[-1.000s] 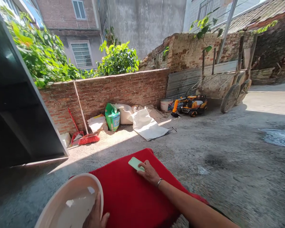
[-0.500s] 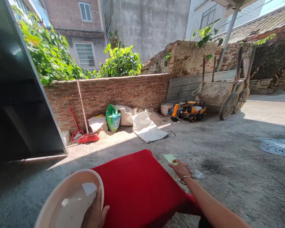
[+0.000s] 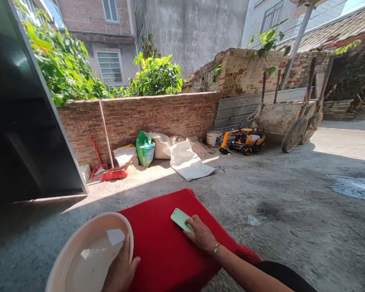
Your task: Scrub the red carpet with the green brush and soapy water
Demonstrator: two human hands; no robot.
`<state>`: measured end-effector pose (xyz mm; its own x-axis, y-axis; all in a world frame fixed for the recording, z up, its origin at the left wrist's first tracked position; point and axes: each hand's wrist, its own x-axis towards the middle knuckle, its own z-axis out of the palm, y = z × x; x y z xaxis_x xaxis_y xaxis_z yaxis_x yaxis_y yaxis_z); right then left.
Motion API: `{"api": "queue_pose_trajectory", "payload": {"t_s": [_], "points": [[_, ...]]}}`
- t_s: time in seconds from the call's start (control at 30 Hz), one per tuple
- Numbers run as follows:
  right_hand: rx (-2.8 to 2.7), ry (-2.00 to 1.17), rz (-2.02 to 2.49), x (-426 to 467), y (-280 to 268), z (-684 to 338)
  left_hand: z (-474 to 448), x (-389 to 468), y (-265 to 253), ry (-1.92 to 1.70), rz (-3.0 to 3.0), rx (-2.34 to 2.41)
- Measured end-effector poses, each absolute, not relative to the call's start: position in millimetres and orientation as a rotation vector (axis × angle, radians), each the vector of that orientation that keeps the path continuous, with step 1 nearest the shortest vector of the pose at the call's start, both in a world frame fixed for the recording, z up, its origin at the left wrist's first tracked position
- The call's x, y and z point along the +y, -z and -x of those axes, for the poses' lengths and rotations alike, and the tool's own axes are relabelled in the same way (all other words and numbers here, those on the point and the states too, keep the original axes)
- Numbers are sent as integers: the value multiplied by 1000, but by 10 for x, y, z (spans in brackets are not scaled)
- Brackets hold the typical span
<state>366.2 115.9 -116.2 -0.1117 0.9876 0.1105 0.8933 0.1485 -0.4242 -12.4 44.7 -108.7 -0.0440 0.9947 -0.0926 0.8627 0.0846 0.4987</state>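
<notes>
My left hand (image 3: 121, 265) grips the near right rim of a pale plastic basin (image 3: 59, 261), fingers inside the rim and thumb outside. Bright reflections inside look like those on clear water. My right hand (image 3: 202, 236) is closed on the lower end of a light green smartphone (image 3: 180, 218). The phone lies low over the red cloth (image 3: 158, 253) that covers a small table; I cannot tell whether it touches the cloth. A bracelet circles my right wrist. The basin stands at the cloth's left side.
A dark metal door panel (image 3: 33, 121) rises at the left. By the brick wall (image 3: 170, 115) are a red broom (image 3: 114, 173), a dustpan (image 3: 99, 171), a green sack (image 3: 145, 150), a white sack (image 3: 190, 160), a bucket (image 3: 213, 138), a toy excavator (image 3: 246, 140) and a cart (image 3: 275, 117).
My right hand has moved left with the smartphone, from beyond the table's right edge to over the red cloth. My left hand stays on the basin's rim.
</notes>
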Motion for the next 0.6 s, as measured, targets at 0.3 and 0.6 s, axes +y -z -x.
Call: {"api": "queue_pose_trajectory", "payload": {"t_s": [0.3, 0.6], "points": [[-2102, -309, 1896, 1288, 1002, -3559, 157, 417, 1309, -323, -1978, 2008], [-1797, -291, 2041, 1401, 1002, -4366, 138, 350, 1239, -339, -1903, 2063]]}}
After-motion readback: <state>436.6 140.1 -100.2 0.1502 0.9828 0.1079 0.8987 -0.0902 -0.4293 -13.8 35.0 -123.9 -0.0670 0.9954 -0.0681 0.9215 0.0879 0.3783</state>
